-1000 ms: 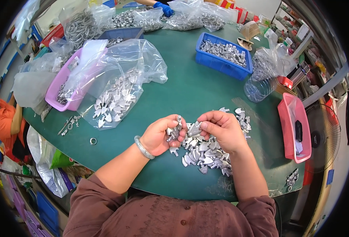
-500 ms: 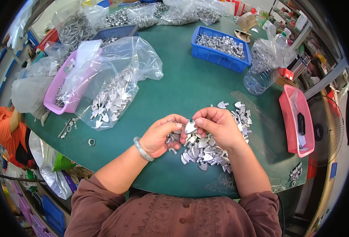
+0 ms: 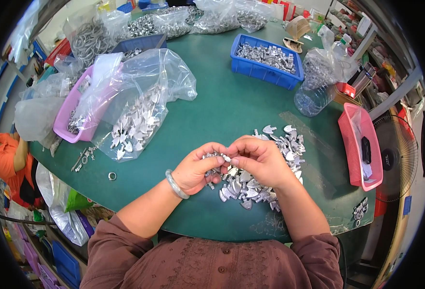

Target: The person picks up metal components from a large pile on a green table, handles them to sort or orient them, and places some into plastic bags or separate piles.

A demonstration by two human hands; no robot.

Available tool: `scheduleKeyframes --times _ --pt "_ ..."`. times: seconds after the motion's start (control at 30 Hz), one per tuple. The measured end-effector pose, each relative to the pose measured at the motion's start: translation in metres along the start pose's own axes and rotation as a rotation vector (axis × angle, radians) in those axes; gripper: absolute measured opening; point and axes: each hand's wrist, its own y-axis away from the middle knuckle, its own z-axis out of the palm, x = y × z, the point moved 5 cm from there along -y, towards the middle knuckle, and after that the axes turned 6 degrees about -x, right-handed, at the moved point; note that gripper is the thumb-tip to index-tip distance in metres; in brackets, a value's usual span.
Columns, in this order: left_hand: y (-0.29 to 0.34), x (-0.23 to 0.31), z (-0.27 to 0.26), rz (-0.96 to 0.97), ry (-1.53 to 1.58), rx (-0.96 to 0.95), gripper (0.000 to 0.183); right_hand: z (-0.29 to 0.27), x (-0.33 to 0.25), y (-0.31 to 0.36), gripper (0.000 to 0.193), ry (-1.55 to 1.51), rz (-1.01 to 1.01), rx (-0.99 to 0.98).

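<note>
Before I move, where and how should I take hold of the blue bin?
The blue bin is probably best taken by its rim, at the left end and near long side, coming from the near left: the green table shows along both, while the clear bag crowds its right end.

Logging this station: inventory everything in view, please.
Loose parts: many, silver, centre
Large bag: one, clear, left
Other bags: several, clear, edges
Tub: one, lilac, left
Tray: one, dark blue, back left
Bin: one, blue, back right
Container: one, clear, right
Basket: one, pink, right
Fan: one, dark, right
Lone ring: one, silver, left
Table: one, green, centre
Co-worker: one, orange top, left
Bangle: one, pale, left wrist
Left hand: one, holding parts
Right hand: one, pinching a part
</note>
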Motion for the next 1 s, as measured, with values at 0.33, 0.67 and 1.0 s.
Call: scheduleKeyframes --times 0.33,0.67,1.0 --pt "-0.001 0.007 -0.011 0.094 0.321 -0.083 0.018 -0.019 -0.001 -0.001 0.015 0.505 -0.056 0.192" --pt "-0.001 0.012 -0.022 0.146 0.46 0.042 0.017 -0.006 0.016 -0.004 0.022 1.316 0.01 0.06" --pt "-0.001 0.012 -0.026 0.123 0.231 0.217 0.015 -0.014 0.017 -0.004 0.009 1.156 -0.066 0.135"
